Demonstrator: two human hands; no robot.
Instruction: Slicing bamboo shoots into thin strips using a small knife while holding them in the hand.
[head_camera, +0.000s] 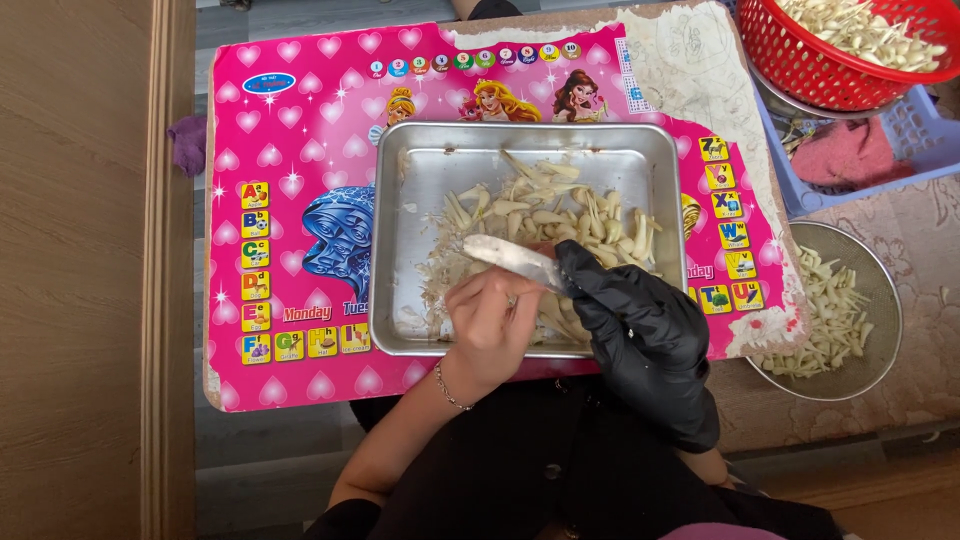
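Crosswise over the metal tray (395, 250) a knife (512, 259) is held, its pale, smeared blade lying almost level, long axis running from upper left to lower right, tip pointing left toward the tray's bare half. The handle end is hidden between the 2 hands. The bare left hand (490, 325) is curled shut beneath the blade, palm turned down, fingers bunched near the blade's underside; whether a peeled piece is pinched in them cannot be told. A thin bracelet (447, 388) is worn at that wrist. The right hand (630, 330), covered by a black glove, is closed around the knife's rear part, its index finger stretched forward along the blade's back. Both forearms enter from the lower edge, over a dark-clothed lap.

Inside the tray, pale peeled slivers (560, 215) are heaped across the right and middle parts, with thin scraps scattered toward the left. The tray is set on a pink board (290, 150) printed with hearts and cartoon figures, its upper right corner torn. To the right, a round metal sieve (885, 300) with more pale pieces is seen, well apart from the hands. At the upper right, a red plastic basket (800, 60) of similar pieces is stacked above a blue crate (930, 130).
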